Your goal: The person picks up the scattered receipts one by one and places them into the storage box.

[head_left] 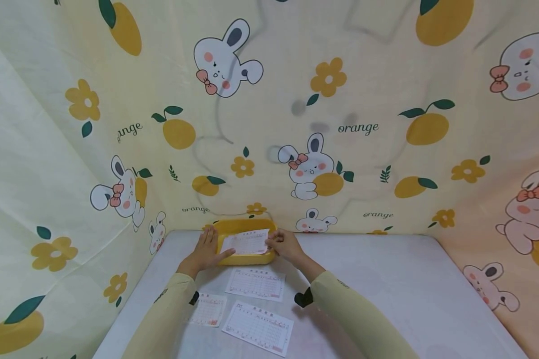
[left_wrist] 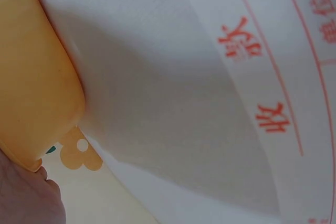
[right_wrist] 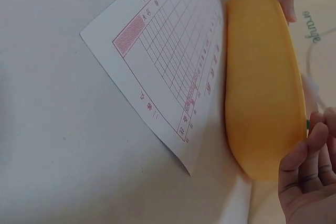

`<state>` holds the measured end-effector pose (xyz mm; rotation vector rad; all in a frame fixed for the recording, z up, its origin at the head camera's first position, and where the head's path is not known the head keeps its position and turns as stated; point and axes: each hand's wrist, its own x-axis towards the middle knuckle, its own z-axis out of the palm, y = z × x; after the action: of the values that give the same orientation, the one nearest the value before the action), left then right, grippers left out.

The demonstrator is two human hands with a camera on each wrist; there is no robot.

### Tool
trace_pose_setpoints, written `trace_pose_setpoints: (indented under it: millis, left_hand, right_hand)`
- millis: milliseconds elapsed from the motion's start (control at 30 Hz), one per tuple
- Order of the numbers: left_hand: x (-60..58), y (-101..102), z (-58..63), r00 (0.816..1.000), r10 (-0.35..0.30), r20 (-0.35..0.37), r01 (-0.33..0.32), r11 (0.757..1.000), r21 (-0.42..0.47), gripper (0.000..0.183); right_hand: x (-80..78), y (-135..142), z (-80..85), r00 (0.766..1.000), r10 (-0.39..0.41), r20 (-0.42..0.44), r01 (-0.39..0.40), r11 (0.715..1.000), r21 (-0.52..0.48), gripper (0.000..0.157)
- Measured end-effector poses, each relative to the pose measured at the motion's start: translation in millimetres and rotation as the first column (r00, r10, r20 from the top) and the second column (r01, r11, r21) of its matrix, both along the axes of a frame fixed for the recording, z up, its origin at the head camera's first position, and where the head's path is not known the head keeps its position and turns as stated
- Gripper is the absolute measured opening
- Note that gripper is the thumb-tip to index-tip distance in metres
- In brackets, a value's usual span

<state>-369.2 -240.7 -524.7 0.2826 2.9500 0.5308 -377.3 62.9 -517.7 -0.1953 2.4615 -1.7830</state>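
Observation:
A yellow plastic basket stands at the far side of the table. Inside it lies a white form slip with red print, its right edge lifted to rim height. My right hand pinches that edge between thumb and fingers at the right rim. Along the left rim rests my left hand, fingers extended and thumb reaching over the front corner beside the slip. In the right wrist view, the right hand has curled fingers beside the basket wall. The slip's pinched edge is mostly hidden there.
Nearer on the white table lie more printed slips: one just before the basket, a small one at left and another closest to me. A patterned cloth hangs close behind the basket and along both sides.

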Motion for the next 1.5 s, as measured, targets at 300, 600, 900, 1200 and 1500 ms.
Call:
trace_pose_setpoints:
  millis: [300, 600, 900, 1200, 1500]
  left_hand:
    - [1.2, 0.4, 0.3, 1.0, -0.019, -0.005, 0.019, 1.0, 0.007, 0.121]
    - [2.1, -0.1, 1.4, 1.0, -0.01, -0.004, 0.01, 1.0, 0.009, 0.121]
    - [3.9, 0.0, 3.4, 1.0, -0.013, -0.008, 0.013, 1.0, 0.008, 0.12]
    - [6.7, 0.1, 4.6, 0.999, -0.031, -0.026, 0.032, 0.999, 0.027, 0.118]
    - [5.0, -2.4, 1.7, 1.0, -0.022, -0.016, 0.023, 0.997, 0.068, 0.13]
  right_hand:
    - [3.9, 5.0, -3.1, 0.999, -0.027, -0.028, 0.027, 1.0, 0.006, 0.014]
    - [8.7, 21.1, -12.0, 0.999, -0.01, -0.044, 0.01, 1.0, -0.005, 0.015]
    - [19.2, 37.7, -16.5, 0.995, 0.09, -0.047, -0.09, 0.996, -0.002, 0.011]
    - [28.9, 48.2, -19.4, 0.991, 0.133, 0.029, -0.135, 0.988, 0.078, 0.01]
    - [30.4, 55.0, -30.6, 0.987, 0.157, 0.033, -0.16, 0.974, 0.159, 0.01]
